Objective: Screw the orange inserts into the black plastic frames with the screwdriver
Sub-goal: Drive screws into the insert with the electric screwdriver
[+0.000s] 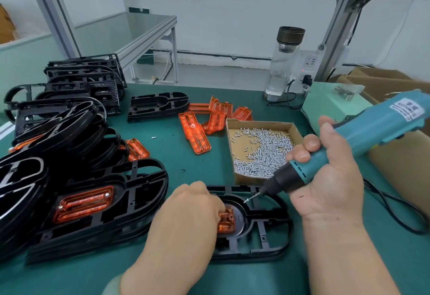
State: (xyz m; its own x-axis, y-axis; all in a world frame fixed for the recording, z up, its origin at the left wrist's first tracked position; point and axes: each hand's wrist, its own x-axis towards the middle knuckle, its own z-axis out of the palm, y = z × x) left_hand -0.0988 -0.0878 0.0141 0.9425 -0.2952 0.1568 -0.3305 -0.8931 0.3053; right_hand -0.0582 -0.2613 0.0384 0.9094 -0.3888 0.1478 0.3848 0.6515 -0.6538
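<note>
A black plastic frame [263, 232] lies on the green mat in front of me, with an orange insert [226, 222] seated in its middle. My left hand [193, 211] presses down on the insert and covers most of it. My right hand [325, 173] grips a teal electric screwdriver [349, 143], tilted down to the left. A screw hangs on its bit tip [247, 200], just above the frame's right side of the insert. Loose orange inserts [197, 131] lie farther back on the mat.
A cardboard tray of small silver screws [260, 150] sits behind the frame. Stacked black frames [76, 178], one with an orange insert screwed in, fill the left side. A glass bottle [282, 62], a pale green box [330, 106] and cardboard boxes stand at the back right.
</note>
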